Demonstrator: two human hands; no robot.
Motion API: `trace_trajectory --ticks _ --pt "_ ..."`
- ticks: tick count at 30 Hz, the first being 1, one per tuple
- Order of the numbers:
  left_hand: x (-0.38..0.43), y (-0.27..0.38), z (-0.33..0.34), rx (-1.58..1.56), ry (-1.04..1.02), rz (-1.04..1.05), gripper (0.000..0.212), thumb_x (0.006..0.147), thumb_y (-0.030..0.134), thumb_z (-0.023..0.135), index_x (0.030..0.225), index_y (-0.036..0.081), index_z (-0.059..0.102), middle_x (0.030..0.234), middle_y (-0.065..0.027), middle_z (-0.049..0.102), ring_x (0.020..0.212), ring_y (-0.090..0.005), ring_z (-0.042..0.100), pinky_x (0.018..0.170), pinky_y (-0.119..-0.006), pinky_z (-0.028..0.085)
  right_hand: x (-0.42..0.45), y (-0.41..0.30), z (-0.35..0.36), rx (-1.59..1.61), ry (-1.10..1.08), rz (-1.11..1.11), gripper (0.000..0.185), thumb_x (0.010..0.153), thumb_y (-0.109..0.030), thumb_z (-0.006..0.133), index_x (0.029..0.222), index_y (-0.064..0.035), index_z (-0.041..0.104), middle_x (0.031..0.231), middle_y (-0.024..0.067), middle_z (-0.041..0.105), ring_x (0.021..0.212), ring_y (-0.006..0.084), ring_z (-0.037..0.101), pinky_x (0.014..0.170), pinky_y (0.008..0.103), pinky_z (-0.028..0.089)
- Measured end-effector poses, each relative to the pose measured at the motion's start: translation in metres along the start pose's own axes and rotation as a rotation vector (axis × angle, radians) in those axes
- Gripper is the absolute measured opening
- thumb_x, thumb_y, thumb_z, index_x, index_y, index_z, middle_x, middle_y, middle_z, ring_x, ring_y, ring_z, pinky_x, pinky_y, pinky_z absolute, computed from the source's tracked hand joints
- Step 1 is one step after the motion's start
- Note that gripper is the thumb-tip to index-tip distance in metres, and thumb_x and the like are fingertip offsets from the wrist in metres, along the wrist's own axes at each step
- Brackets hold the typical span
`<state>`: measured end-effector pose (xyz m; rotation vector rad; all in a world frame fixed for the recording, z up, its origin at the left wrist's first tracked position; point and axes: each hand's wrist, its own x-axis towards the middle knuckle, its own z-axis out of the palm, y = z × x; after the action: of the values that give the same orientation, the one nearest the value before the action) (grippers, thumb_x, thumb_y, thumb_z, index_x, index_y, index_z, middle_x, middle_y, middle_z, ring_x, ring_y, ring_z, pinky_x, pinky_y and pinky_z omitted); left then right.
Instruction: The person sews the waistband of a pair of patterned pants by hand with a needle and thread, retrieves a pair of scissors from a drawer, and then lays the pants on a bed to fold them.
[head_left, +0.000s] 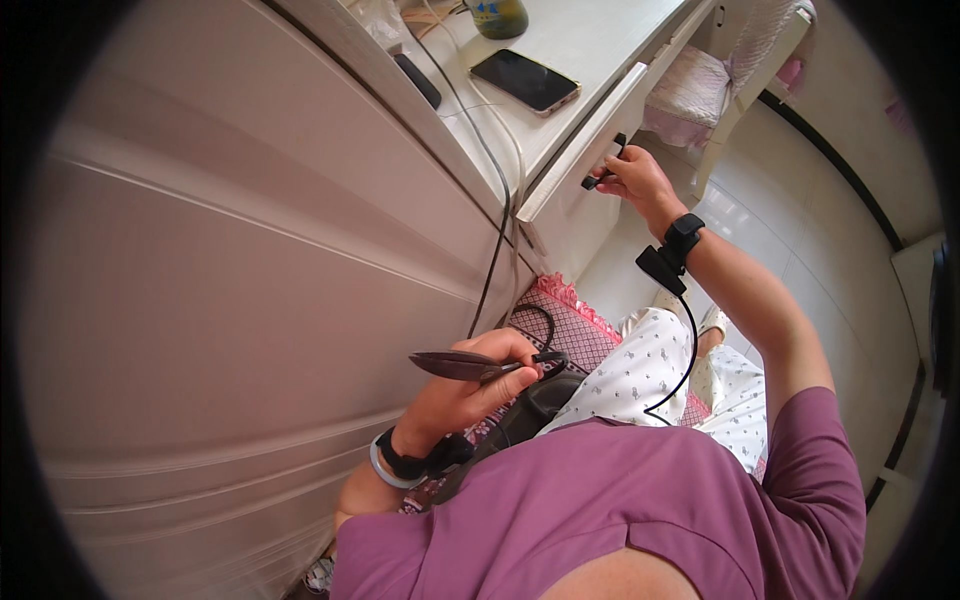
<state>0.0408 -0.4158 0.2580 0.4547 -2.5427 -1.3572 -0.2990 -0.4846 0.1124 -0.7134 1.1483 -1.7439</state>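
My right hand (637, 184) grips the black handle (616, 154) on a white drawer front (581, 142), which stands a little out from the white desk. In my left hand (480, 375), held low in front of my body, is a pair of scissors, or a similar tool, with dark blades (454, 365) pointing left and black looped handles (551, 361) at the right. A smartphone (526, 81) lies screen up on the desk top. Both wrists wear black straps; a black device with a cable (694, 322) hangs from the right one.
A jar (499, 16) and a dark object (418, 80) stand or lie on the white desk (592, 30). Cables (504, 202) hang over its edge. A large pale panel (247, 270) rises at left. A cushioned chair (686, 90) stands beyond; a pink patterned mat (574, 330) lies below.
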Motion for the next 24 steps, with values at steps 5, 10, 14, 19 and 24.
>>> trace_trajectory --ticks 5,10,14,19,24 --pt "0.016 -0.012 0.0 -0.336 0.063 -0.214 0.016 0.094 0.017 0.062 0.095 0.002 0.058 0.083 -0.0023 0.061 0.076 -0.0103 0.055 0.069 -0.024 0.044 -0.025 0.002 -0.009 -0.172 0.102 -0.054 0.02 0.096 -0.017 0.053 0.099 0.0016 0.059 0.088 0.0091 0.065 0.076 0.0159 0.065 0.071 0.0273 0.055" --pt "0.068 -0.045 -0.002 -0.498 0.025 -0.161 0.025 0.098 0.03 0.055 0.093 0.007 0.059 0.088 -0.0003 0.063 0.073 -0.0057 0.05 0.068 -0.02 0.041 -0.125 -0.013 0.008 -0.171 -0.272 -0.045 0.024 0.092 -0.024 0.063 0.102 -0.0019 0.065 0.09 0.0045 0.066 0.085 0.0125 0.062 0.079 0.0268 0.049" --pt "0.126 -0.055 0.013 -0.789 -0.233 -0.085 0.032 0.099 0.034 0.053 0.091 0.004 0.061 0.085 -0.0014 0.062 0.073 -0.0061 0.053 0.067 -0.02 0.043 -0.194 -0.031 0.014 0.018 -0.239 0.067 0.033 0.094 -0.03 0.062 0.111 -0.001 0.064 0.104 0.0095 0.066 0.099 0.0157 0.06 0.087 0.0273 0.047" --pt "0.184 -0.068 0.083 -1.082 -0.561 0.017 0.028 0.099 0.028 0.054 0.086 0.003 0.061 0.09 -0.0036 0.061 0.074 -0.0073 0.052 0.068 -0.022 0.042 -0.25 -0.045 0.019 0.045 0.06 0.025 0.043 0.092 -0.032 0.066 0.114 0.002 0.052 0.093 0.0035 0.058 0.086 0.0089 0.055 0.076 0.0222 0.046" --pt "0.193 -0.008 0.14 -1.046 -0.857 0.239 0.032 0.1 0.029 0.05 0.082 0.003 0.056 0.096 -0.0086 0.058 0.085 -0.0135 0.055 0.079 -0.027 0.045 -0.319 -0.078 0.038 0.035 0.255 -0.014 0.021 0.089 -0.014 0.065 0.102 0.0018 0.06 0.084 0.0041 0.063 0.078 0.0104 0.059 0.07 0.0227 0.047"
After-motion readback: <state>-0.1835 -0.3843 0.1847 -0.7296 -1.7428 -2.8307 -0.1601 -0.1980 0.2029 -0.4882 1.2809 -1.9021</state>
